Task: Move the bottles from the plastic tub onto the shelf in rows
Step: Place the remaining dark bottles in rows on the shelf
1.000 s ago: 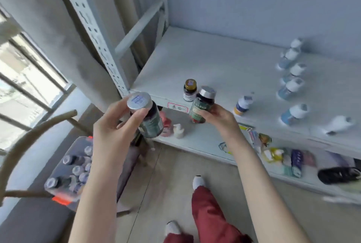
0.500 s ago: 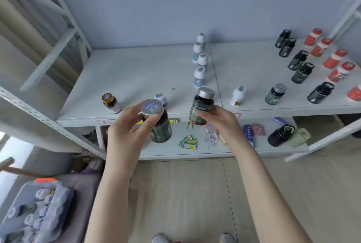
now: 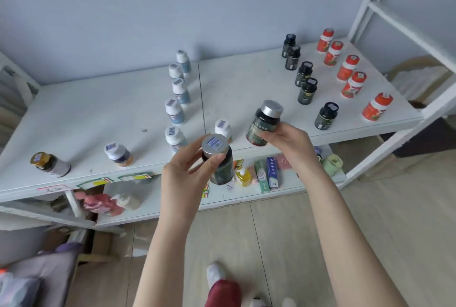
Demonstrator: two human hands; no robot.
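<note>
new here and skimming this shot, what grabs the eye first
At centre, the left hand grips one silver-capped dark bottle and the right hand holds a second silver-capped bottle. Behind them, on the white shelf, stand neat rows: white-capped bottles mid-shelf, black bottles and red bottles at the right.

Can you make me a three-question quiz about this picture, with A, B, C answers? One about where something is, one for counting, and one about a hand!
1. Where is the gold-capped bottle?
A) left front of the top shelf
B) on the floor
C) in a hand

2. How many red bottles stand in a row?
A) three
B) five
C) eight

3. What is the right hand doing?
A) lying flat
B) pointing
C) gripping a silver-capped bottle

Answers:
1 A, it stands near the shelf's left front edge.
2 B, five red ones line the right side.
3 C, its fingers curl round the dark bottle.
</note>
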